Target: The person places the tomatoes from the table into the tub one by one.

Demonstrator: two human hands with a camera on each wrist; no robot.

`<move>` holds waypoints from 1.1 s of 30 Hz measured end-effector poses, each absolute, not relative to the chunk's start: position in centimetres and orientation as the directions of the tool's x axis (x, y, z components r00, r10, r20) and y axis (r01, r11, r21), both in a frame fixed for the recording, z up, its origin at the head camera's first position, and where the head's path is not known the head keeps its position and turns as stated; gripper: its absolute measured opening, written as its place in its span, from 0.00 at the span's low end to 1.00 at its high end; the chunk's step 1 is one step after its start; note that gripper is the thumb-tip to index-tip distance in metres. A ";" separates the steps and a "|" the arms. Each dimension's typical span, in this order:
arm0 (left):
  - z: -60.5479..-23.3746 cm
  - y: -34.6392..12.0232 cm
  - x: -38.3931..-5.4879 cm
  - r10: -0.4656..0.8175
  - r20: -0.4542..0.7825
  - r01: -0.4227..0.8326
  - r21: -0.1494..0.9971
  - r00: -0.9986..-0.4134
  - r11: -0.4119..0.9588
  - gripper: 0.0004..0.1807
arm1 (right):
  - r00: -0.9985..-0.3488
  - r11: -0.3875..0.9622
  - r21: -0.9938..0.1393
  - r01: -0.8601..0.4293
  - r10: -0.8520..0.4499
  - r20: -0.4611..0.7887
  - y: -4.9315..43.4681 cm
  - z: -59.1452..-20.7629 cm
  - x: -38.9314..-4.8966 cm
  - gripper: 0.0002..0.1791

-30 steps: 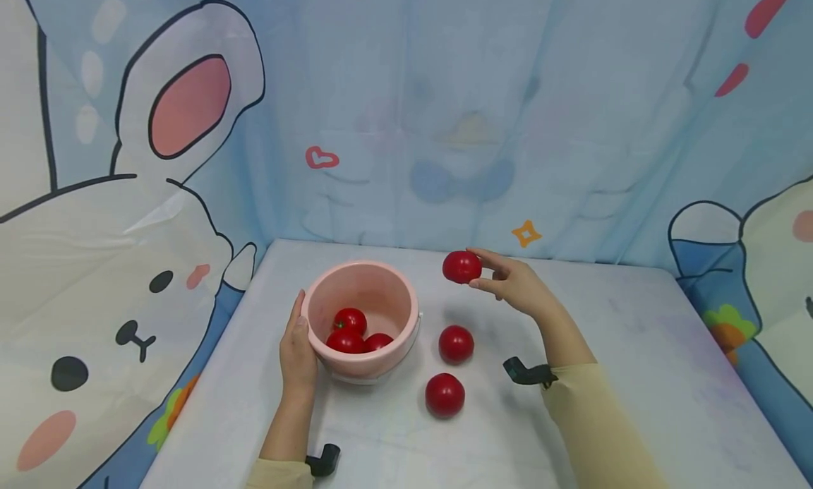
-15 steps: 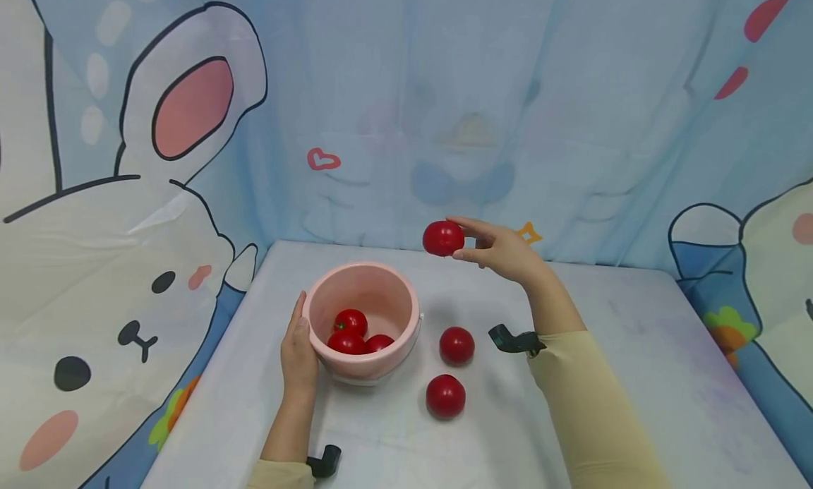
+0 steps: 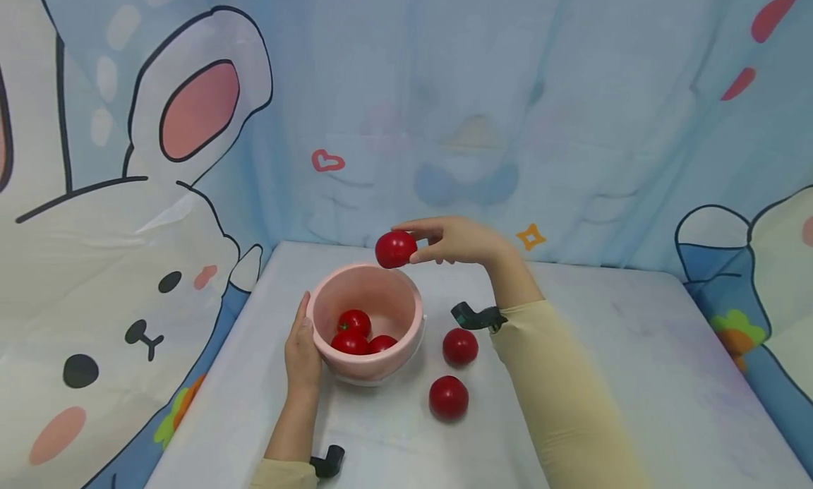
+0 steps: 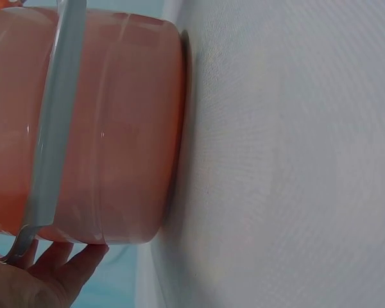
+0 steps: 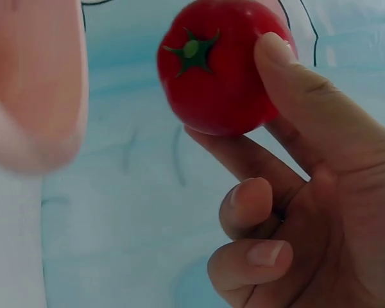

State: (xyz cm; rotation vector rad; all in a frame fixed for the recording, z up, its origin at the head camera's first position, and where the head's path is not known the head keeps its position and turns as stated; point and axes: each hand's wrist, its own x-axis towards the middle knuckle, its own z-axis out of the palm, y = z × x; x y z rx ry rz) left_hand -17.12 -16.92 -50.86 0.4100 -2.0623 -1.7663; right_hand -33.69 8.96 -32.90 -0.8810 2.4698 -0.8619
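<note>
Clearly, the right hand (image 3: 454,238) pinches one tomato (image 3: 395,250) between thumb and fingertips, two of its other fingers curled loosely, off the fruit. From the head that tomato overlaps the far right rim of the pink bucket (image 3: 365,367); from the right wrist a gap shows between them, and its green stem (image 5: 194,51) faces the camera. The left hand (image 3: 303,358) rests on the bucket's left side, fingers extended and their tips touching the outer wall. Inside, three tomatoes (image 3: 351,342) sit close together at the bottom, one with its stem up. Two more tomatoes (image 3: 449,398) lie just right of the bucket on the white table (image 3: 648,362), one nearer the person. The bucket stands upright, its pale handle (image 4: 56,122) down against the outside. Behind hangs a blue curtain (image 3: 571,122) with cartoon prints
</note>
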 end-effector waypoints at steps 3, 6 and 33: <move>-50.8 -16.7 -17.2 -0.465 0.101 0.026 0.986 -0.880 0.165 0.25 | -0.668 0.586 -0.667 -0.459 -0.723 -0.175 6.9 -33.0 -33.8 0.33; -51.0 -16.8 -17.1 -0.466 0.097 0.022 0.986 -0.879 0.164 0.25 | -0.609 0.569 -0.668 -0.479 -0.764 -0.213 4.6 -33.4 -33.9 0.31; -51.3 -16.9 -17.3 -0.475 0.124 0.047 0.984 -0.871 0.171 0.26 | -0.381 0.658 -0.645 -0.389 -0.752 -0.538 -3.7 -38.8 -32.7 0.31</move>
